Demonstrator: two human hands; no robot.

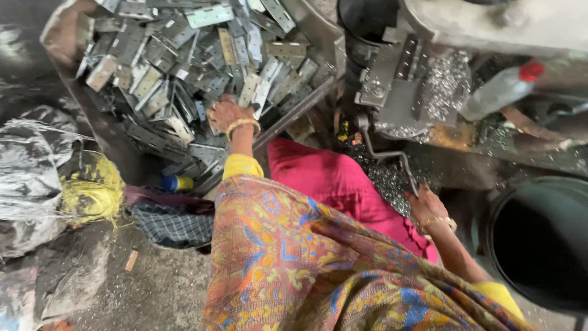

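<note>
Fingers of the left hand (228, 114) curl closed over flat perforated grey steel brackets (184, 67) heaped upper left. Stiff, sharp-edged, probably slippery; best pinched by the long edges. Right hand (427, 208), lower right, grips the bent metal crank handle (392, 156).

There is one view, from a camera worn on the person's head, looking steeply down over the patterned cloth (318, 270) at the chest and lap. It sits close enough that the body fills the lower middle. The left hand (229, 115) lies up and left of centre on a heap of metal plates (177, 55); the right hand (429, 208) is lower right, at a bent lever (386, 153). A dark drum (539, 245) is cut off at the right edge.
</note>
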